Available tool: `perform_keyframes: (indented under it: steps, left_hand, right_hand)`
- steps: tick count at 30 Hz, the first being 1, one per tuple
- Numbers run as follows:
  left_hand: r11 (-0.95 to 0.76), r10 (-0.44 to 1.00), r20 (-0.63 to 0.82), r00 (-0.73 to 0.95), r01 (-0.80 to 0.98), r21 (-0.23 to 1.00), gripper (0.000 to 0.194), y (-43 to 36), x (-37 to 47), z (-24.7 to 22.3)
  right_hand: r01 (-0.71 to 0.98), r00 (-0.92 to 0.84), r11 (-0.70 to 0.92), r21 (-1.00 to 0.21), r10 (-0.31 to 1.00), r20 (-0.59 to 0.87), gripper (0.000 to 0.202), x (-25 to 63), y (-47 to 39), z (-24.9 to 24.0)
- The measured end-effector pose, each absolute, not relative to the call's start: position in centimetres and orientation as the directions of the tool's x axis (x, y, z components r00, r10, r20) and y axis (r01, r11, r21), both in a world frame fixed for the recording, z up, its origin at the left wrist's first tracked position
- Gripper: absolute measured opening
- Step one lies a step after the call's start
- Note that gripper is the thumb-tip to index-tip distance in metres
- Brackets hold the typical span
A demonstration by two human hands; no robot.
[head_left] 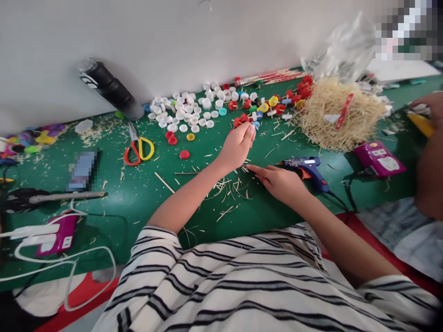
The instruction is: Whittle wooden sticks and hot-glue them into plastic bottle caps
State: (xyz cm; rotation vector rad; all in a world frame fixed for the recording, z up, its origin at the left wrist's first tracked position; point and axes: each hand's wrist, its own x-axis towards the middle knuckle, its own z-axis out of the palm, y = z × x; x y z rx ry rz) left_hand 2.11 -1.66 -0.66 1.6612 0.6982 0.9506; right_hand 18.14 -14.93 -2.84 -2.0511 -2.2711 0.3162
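Observation:
My left hand (236,145) is raised over the green table, its fingers closed and curled together. A light blue bottle cap (256,125) shows right by its fingertips; whether the hand grips it or something smaller is hidden. Lower and to the right, my right hand (281,182) rests near the table with its index finger stretched out. That fingertip reaches the edge of some scattered straw pieces (230,186). Just beyond the left hand lie red caps (241,121) with sticks through them. A blue glue gun (309,168) lies beside my right hand.
White caps (188,110) spread along the wall. A straw bundle (341,115) sits at the right, near a purple power box (379,159) and another person's hand (432,108). Leftward are scissors (138,147), a black bottle (110,87), a phone (83,170) and white cables (93,249).

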Motion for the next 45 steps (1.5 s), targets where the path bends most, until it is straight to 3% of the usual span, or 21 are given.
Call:
perform_keyframes:
  steps: [9, 18, 22, 31, 35, 45]
  left_hand:
    - [-0.177, 0.858, 0.189, 0.478, -0.070, 0.982, 0.058, 0.1, 1.8, -0.7]
    - [-0.143, 0.845, 0.155, 0.512, -0.062, 0.988, 0.060, -0.1, 1.9, -0.3]
    - [-0.068, 0.858, 0.099, 0.504, -0.080, 0.994, 0.057, 0.1, 1.8, -0.1]
    - [-0.031, 0.851, 0.109, 0.513, -0.159, 0.987, 0.051, 0.7, 1.6, -0.5]
    - [-0.005, 0.855, 0.077, 0.513, -0.140, 0.990, 0.051, 0.8, 1.7, -0.3]
    - [-0.006, 0.830, 0.036, 0.557, -0.056, 0.998, 0.051, 1.6, 1.3, 0.1]
  right_hand:
    - [0.939, -0.100, 0.066, -0.339, 0.992, -0.083, 0.049, 19.4, -17.1, -2.9]
    - [0.954, -0.117, 0.122, -0.275, 0.993, 0.033, 0.049, 18.8, -16.1, -2.3]
    - [0.963, -0.145, 0.136, -0.231, 0.989, -0.023, 0.046, 18.3, -14.3, -2.3]
    - [0.889, -0.167, 0.134, -0.438, 0.985, -0.037, 0.047, 20.0, -16.2, -2.0]
    - [0.879, -0.170, 0.138, -0.456, 0.985, -0.029, 0.046, 21.1, -17.5, -2.2]
    - [0.853, -0.221, 0.277, -0.442, 0.960, 0.174, 0.044, 20.0, -14.6, -1.9]
